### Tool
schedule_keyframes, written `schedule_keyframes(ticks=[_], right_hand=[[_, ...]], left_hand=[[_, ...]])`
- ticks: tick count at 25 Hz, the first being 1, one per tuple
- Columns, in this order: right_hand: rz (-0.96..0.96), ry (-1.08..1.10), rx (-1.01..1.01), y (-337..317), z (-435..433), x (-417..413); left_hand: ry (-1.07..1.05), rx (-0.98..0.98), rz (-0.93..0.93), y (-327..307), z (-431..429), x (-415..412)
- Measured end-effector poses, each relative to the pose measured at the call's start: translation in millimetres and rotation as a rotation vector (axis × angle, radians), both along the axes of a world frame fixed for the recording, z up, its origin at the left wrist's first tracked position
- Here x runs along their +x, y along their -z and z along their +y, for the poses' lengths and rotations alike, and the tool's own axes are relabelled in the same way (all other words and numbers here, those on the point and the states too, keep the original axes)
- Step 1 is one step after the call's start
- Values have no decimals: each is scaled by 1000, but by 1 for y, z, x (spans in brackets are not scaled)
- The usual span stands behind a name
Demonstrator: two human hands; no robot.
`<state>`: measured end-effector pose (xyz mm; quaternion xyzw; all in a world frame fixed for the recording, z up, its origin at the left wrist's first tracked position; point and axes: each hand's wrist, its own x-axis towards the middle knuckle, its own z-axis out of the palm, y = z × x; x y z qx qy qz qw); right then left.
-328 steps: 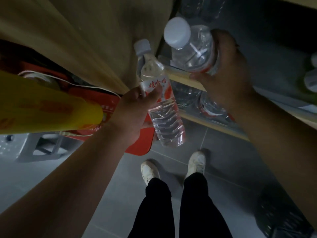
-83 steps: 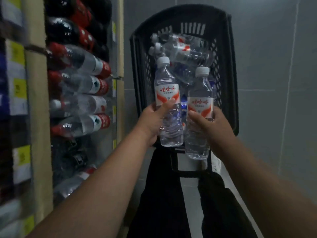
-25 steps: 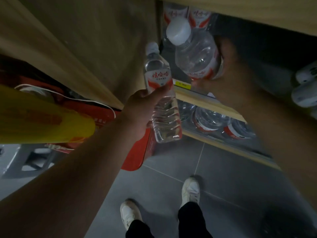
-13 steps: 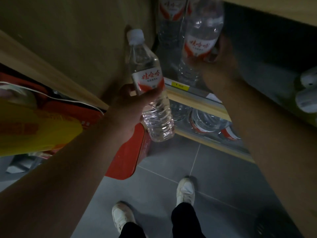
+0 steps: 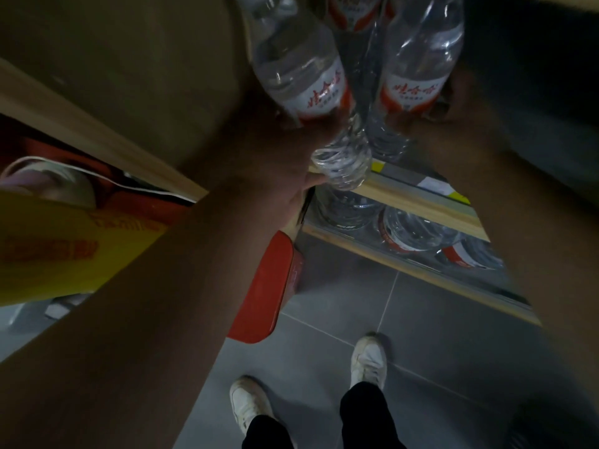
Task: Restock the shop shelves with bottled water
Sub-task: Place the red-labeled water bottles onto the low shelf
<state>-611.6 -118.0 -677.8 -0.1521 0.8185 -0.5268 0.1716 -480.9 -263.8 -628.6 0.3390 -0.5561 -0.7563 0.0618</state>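
My left hand grips a clear water bottle with a red and white label, tilted over the front edge of the wooden shelf. Its base hangs just above that edge. My right hand holds a second, same-labelled bottle upright and deeper in the shelf bay. Another such bottle stands behind them, at the top of the view. Both caps are out of view.
On the lower shelf lie several water bottles behind a wooden rail. A red container and a yellow and red package sit at the left beside a wooden side panel. My white shoes stand on grey floor tiles.
Both hands have pushed forward and up toward the shelf bay. The left bottle has risen from below the shelf edge and now tilts beside the right bottle.
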Motion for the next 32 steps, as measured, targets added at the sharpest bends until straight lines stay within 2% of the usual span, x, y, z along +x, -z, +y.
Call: schedule_keyframes(ticks=[3, 7, 9, 13, 17, 19, 24, 29, 32], right_hand=[[-11, 1, -24, 3, 3, -1], [-30, -10, -83, 9, 9, 0], [-33, -10, -103, 9, 10, 1], [-36, 1, -128, 9, 10, 3], [-1, -21, -103, 10, 10, 4], [8, -26, -89, 11, 11, 4], [23, -19, -109, 13, 9, 4], [-12, 35, -139, 14, 8, 12], [56, 27, -90, 14, 9, 13]], left_hand=[[10, -43, -23, -5, 5, 0], [-138, -94, 80, 1, 9, 0], [-144, -142, 103, 2, 6, -5], [-124, -327, 96, 7, 2, -12], [-158, -562, 186, 16, 7, -6], [-108, -656, 158, 15, 12, -7], [19, -853, 267, 24, 7, -13], [78, -801, 350, 34, 10, -10], [129, -781, 285, 42, 6, -21]])
